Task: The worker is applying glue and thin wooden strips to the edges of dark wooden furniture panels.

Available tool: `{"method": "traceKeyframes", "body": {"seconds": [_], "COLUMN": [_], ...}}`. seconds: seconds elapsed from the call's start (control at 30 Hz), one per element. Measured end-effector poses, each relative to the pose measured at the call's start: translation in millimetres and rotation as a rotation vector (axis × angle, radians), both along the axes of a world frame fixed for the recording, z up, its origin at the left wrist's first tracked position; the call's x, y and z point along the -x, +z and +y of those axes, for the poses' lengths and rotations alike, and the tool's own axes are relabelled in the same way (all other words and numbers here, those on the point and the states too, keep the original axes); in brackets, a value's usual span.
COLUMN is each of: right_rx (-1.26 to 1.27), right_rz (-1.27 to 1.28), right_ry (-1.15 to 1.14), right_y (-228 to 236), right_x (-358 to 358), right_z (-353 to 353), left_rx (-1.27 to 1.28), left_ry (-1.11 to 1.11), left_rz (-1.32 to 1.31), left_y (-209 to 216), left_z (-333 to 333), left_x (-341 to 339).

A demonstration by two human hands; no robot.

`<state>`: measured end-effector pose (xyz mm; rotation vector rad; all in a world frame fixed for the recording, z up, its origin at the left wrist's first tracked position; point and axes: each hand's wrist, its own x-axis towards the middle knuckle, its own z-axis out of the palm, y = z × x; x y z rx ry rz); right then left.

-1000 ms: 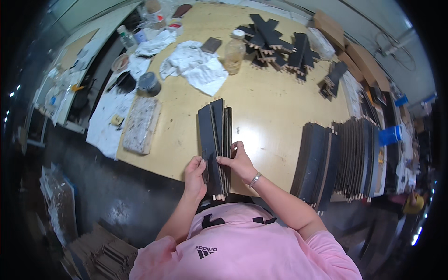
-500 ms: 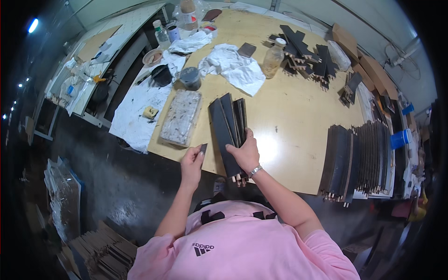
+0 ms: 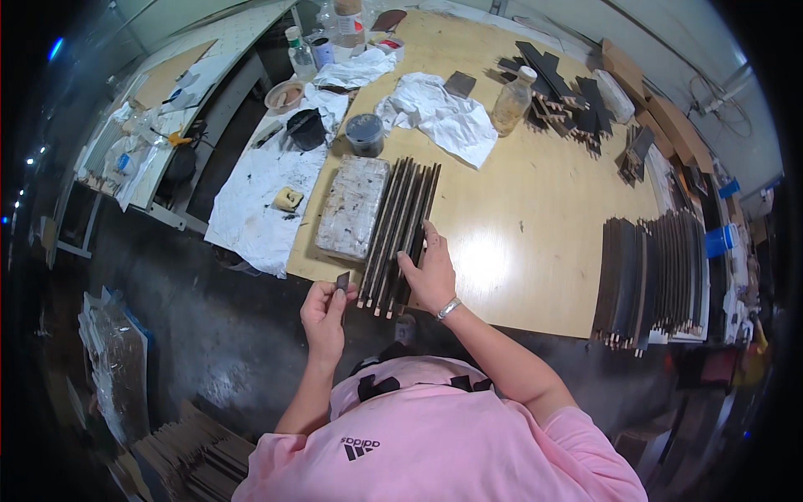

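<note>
Black slats (image 3: 400, 226) | right hand (image 3: 432, 274) touches | left hand (image 3: 323, 315) pinches dark piece (image 3: 343, 281)

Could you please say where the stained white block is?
In the head view, the block lies left of centre, just left of the dark strips beside the right hand.
</note>
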<state>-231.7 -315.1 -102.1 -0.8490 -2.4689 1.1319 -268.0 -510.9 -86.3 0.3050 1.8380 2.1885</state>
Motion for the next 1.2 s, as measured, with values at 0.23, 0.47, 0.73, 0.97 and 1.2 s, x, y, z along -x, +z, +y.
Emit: {"method": "traceKeyframes", "body": {"seconds": [0.23,0.47,0.73,0.97,1.2], "right_rx": [0.296,0.200,0.179,0.164,1.089], "right_rz": [0.209,0.183,0.308,0.332,0.775], "right_ry": [0.180,-0.088,-0.582,-0.948,-0.995], "right_y": [-18,-20,-3,8,-3], "right_x": [-20,-82,-250,-378,-439], "right_z": [15,53,97,111,144], "left_rx": [-0.037,0.019,0.001,0.125,0.123], "left_ry": [-0.166,-0.375,-0.556,-0.787,-0.901], "left_rz": [-0.033,-0.064,-0.222,-0.295,-0.372], "left_y": [9,13,13,6,20], "left_z": [38,74,139,213,274], "left_x": [-7,-23,-68,-135,-212]}}
